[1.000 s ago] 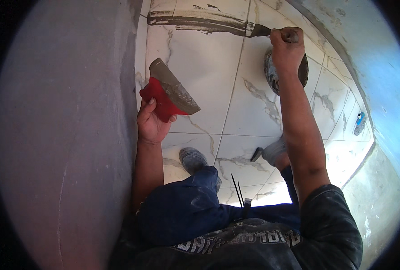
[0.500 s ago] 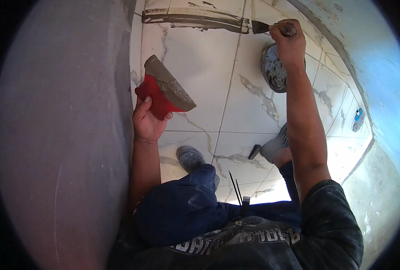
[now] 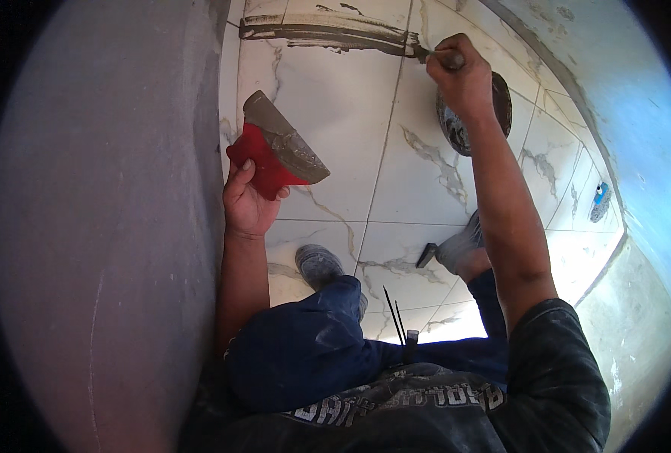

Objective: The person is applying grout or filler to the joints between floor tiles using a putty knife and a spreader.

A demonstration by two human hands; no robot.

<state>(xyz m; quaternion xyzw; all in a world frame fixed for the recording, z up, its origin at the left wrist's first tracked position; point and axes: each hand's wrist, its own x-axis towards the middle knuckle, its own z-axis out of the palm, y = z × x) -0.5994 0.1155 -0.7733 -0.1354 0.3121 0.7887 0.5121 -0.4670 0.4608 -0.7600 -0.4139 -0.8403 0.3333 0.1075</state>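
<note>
My left hand (image 3: 252, 198) is closed on the lower edge of a red spreader (image 3: 263, 162), its wide blade coated with grey-brown grout. A putty knife (image 3: 449, 60) is gripped in my right hand (image 3: 467, 87), its handle showing above the fist. The knife's small blade meets the right end of a dark smear of grout (image 3: 328, 35), which runs along a joint between the marbled white tiles (image 3: 335, 106). Partly hidden behind my right wrist is a dark, rounded bowl (image 3: 499, 106) with grout-smeared sides.
A grey wall (image 3: 116, 189) rises close on my left, and a pale wall (image 3: 615, 90) curves round on the right. By the right wall lies a blue-and-grey brush-like item (image 3: 600, 202). My shoes (image 3: 319, 266) rest on the tiles.
My right hand has moved left with the putty knife, bringing the blade onto the end of the grout smear. More of the bowl shows on its right side. My left hand has barely moved.
</note>
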